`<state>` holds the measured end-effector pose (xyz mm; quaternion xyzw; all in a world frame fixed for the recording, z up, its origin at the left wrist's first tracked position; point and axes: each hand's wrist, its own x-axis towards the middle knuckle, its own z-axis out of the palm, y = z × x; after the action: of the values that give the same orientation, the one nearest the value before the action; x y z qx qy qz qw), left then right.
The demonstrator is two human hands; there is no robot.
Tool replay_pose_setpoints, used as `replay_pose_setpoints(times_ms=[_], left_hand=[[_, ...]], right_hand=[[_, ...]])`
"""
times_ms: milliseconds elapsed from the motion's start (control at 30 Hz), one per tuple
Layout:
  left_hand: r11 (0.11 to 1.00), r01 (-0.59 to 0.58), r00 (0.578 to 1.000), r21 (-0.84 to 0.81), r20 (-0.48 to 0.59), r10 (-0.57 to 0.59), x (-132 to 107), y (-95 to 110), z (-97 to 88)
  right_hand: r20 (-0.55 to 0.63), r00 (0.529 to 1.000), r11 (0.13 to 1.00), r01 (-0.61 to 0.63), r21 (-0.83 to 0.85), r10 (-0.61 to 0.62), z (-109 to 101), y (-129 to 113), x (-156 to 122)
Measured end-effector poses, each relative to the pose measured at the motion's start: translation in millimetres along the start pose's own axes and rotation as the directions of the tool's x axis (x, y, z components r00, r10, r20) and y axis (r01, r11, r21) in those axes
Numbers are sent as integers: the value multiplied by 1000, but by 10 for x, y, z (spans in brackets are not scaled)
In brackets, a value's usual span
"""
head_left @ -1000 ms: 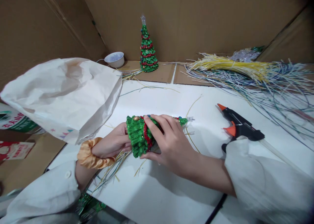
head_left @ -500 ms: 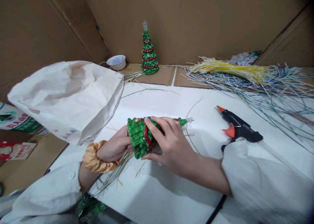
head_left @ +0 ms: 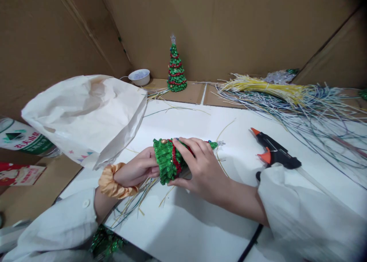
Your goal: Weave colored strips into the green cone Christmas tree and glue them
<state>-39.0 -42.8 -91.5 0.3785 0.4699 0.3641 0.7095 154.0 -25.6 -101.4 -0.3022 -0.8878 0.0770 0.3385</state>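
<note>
A small green Christmas tree (head_left: pixel 166 160) with red garland lies on its side over the white table (head_left: pixel 200 223), its tip pointing right. My right hand (head_left: pixel 200 168) is wrapped round its middle, fingers closed on it. My left hand (head_left: pixel 134 170), with an orange scrunchie at the wrist, is at the tree's wide base, its fingertips hidden behind the base. Thin yellow and grey wires (head_left: pixel 134 199) trail out below the left hand.
A black and orange glue gun (head_left: pixel 273 153) lies right of the hands. A white paper bag (head_left: pixel 86 114) stands at the left. A finished small tree (head_left: pixel 176 69) and a white bowl (head_left: pixel 139 77) sit at the back. Bundled yellow and grey wires (head_left: pixel 286 91) spread across the right.
The hands and the tree keep their grip and place; the red garland on the tree has turned slightly. The view has tilted up a little, so everything sits lower in the picture.
</note>
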Motion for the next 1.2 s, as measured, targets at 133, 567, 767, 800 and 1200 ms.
replay_pose_setpoints(times_ms=[133,567,767,800,1200], left_hand=[[997,15,993,-80,115,-6,-12,23,-3],[980,-195,971,26,147,189,-26,-34,90],[977,-200,975,76,114,191,-76,-44,164],[976,-205,974,75,115,195,-84,-42,181],[944,-281,951,174,-81,298,-180,-115,465]], right_hand=[[-40,999,998,20,63,-17,25,39,-15],[28,995,989,-103,106,101,-81,-23,26],[43,985,969,-170,178,165,-115,-146,-58],[36,986,967,-169,188,166,-119,-164,-81],[-39,957,899,-255,357,287,-70,-255,-208]])
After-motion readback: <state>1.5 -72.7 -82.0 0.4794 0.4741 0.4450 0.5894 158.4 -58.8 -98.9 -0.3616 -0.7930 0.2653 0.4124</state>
